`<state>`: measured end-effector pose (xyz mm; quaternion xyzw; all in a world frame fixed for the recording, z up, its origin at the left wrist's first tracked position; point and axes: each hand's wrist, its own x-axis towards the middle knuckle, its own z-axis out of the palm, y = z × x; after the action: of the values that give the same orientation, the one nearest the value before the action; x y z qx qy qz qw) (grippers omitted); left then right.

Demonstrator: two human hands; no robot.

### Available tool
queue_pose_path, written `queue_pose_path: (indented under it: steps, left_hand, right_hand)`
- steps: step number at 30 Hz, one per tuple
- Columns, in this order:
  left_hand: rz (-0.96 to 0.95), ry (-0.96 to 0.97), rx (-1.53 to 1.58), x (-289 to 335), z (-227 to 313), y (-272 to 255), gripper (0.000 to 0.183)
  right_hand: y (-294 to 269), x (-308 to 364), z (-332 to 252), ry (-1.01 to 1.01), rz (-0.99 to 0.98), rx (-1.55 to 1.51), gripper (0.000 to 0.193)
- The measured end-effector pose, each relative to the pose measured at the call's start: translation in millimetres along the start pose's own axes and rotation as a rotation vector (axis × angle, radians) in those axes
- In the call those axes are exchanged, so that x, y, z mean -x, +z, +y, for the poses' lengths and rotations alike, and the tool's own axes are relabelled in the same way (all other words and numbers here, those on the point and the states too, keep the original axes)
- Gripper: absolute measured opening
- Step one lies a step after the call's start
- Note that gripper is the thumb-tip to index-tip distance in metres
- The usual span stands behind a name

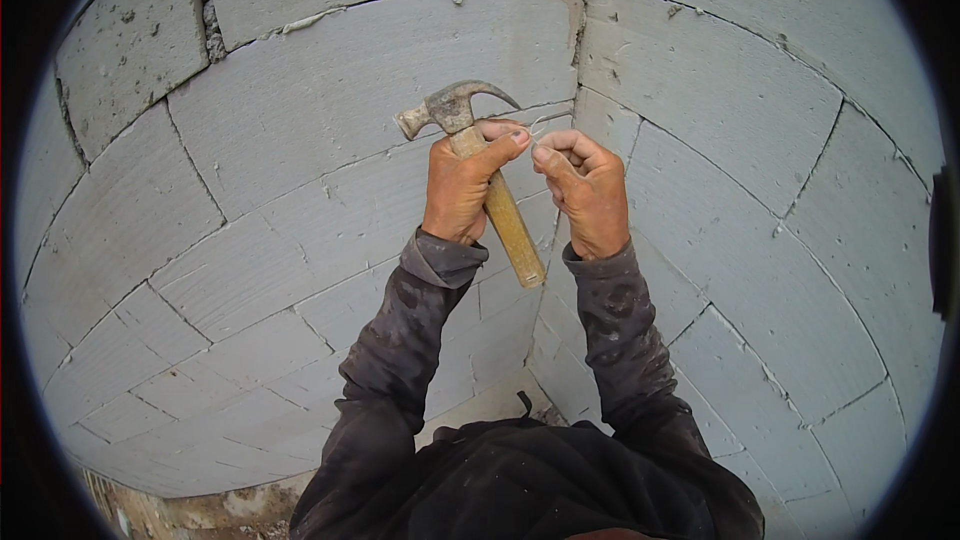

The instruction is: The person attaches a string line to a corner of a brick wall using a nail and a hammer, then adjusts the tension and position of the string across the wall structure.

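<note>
My left hand [458, 188] is closed around a claw hammer [516, 238] with a worn wooden handle and a rusty, grey-stained head. The head points up and to the left, while the handle slants down to the right. Between my fingertips runs a thin, pale strand [537, 124], string or wire; I cannot tell which. My right hand [592, 190] pinches this strand with thumb and forefinger, close beside the left thumb. Both hands are raised in front of the inner corner of a block wall.
Large pale-grey blocks form a left wall [300, 90] and a right wall [720, 100], meeting at a vertical corner behind my hands. Mortar shows in the joints, with rough gaps at upper left. Brownish ground [235, 510] lies at the lower left, below the wall's foot.
</note>
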<state>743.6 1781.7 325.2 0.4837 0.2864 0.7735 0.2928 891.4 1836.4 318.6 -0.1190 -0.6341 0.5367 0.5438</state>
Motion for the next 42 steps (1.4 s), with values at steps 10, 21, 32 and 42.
queue_pose_path:
  steps: [10,21,32,42]
  left_hand:
    - [0.074,-0.006,-0.029,1,8,-7,0.012]
    - [0.108,0.005,-0.093,1,-8,9,0.018]
    - [0.159,0.032,-0.004,9,-15,11,0.08]
    - [0.041,0.286,-0.312,-22,8,-1,0.051]
  right_hand:
    - [2,10,10,-0.309,0.058,0.452,0.032]
    - [26,41,38,-0.073,-0.076,0.279,0.066]
    - [12,30,16,-0.104,-0.035,0.604,0.098]
    - [-15,-32,-41,-0.334,0.074,0.663,0.065]
